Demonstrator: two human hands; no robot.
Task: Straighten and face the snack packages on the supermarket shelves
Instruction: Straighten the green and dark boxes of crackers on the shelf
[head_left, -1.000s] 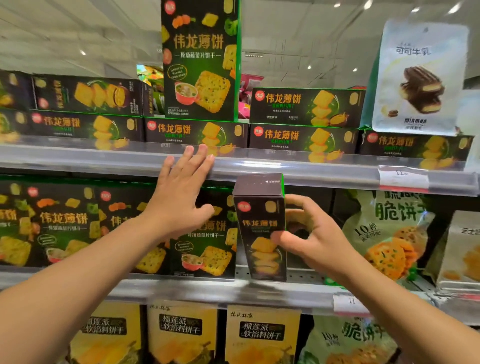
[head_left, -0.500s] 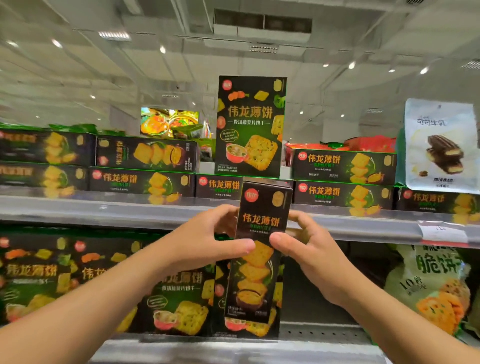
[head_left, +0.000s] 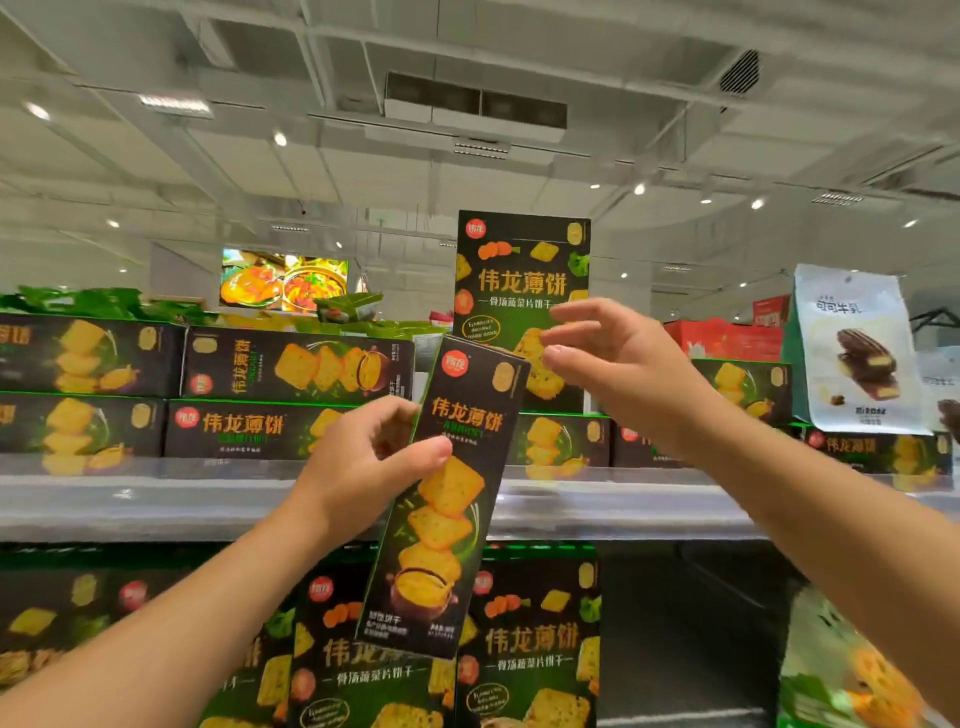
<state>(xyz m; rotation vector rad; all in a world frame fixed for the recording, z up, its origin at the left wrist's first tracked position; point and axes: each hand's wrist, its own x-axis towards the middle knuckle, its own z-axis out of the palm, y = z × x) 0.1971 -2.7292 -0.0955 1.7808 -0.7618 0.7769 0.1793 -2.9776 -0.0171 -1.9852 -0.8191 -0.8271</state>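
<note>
Dark-green cracker box (head_left: 451, 493), 1 in play, tilted, top leaning right, held in front of top shelf (head_left: 156, 499) edge. Left hand (head_left: 363, 462) grips its left side, thumb across the front. Right hand (head_left: 618, 364) spread wide, fingers relaxed, holding nothing, just right of box top. 1 upright box (head_left: 522, 270) behind; approx 6 flat boxes (head_left: 296, 364) stacked in 2 layers. 1 white bag (head_left: 857, 348) far right. Gap on lower shelf, right.

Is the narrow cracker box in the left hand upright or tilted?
Tilted. The cracker box, gripped by the left hand, leans with its top toward the right.
</note>
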